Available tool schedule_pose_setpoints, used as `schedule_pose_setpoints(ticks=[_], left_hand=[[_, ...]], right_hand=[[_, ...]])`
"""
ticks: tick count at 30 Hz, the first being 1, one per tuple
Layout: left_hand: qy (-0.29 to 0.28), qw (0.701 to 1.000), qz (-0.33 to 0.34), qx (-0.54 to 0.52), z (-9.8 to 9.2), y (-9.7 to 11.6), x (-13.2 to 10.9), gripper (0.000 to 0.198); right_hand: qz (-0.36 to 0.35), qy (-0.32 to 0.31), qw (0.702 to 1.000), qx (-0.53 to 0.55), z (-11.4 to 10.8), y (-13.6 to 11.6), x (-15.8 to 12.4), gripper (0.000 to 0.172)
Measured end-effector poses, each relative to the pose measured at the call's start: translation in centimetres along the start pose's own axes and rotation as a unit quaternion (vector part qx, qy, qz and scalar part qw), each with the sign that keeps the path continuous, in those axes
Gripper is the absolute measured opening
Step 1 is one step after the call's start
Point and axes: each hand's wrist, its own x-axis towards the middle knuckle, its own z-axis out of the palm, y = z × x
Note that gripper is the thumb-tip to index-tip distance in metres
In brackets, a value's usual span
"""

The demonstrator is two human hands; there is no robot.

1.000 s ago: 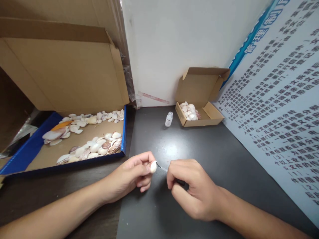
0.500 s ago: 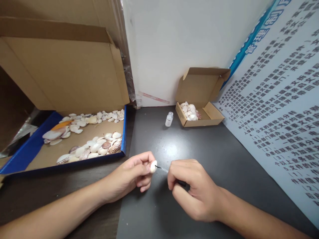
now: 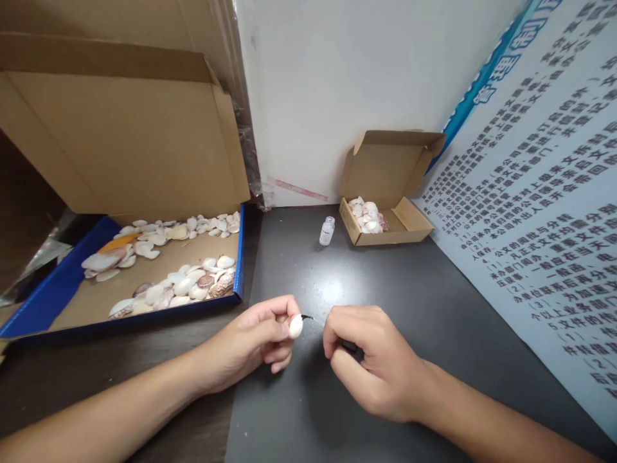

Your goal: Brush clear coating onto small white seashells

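My left hand (image 3: 258,344) pinches a small white seashell (image 3: 295,326) between thumb and fingers, just above the dark table. My right hand (image 3: 373,366) is closed round a thin black brush (image 3: 308,317), whose tip touches the top edge of the shell. A small clear glass bottle (image 3: 326,230), uncapped, stands farther back on the table. Behind it to the right is a small open cardboard box (image 3: 400,239) holding several shells.
At the left a blue-rimmed tray (image 3: 240,257) lined with cardboard holds several loose shells, under a large open cardboard flap (image 3: 116,135). A white wall stands at the back. A printed poster (image 3: 544,212) leans along the right edge of the table.
The brush tip has moved up from the shell's side to its top edge; my right hand has shifted slightly up and left. The left hand has stayed put.
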Motion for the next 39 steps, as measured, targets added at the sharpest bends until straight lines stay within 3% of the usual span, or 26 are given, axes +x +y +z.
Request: schedule_pose_setpoints(ticks=[8, 21, 39], left_hand=[[-0.004, 1.000, 0.000, -0.003, -0.10, 0.01, 0.07, 0.024], [0.004, 1.000, -0.004, 0.005, 0.01, 0.07, 0.01, 0.024], [-0.003, 1.000, -0.001, -0.005, -0.09, -0.10, -0.06, 0.024]], right_hand=[[-0.001, -0.002, 1.000, -0.002, -0.04, -0.05, 0.11, 0.013], [-0.069, -0.016, 0.997, 0.026, 0.08, -0.41, -0.08, 0.014], [-0.013, 0.012, 1.000, -0.012, 0.01, 0.05, 0.19, 0.014]])
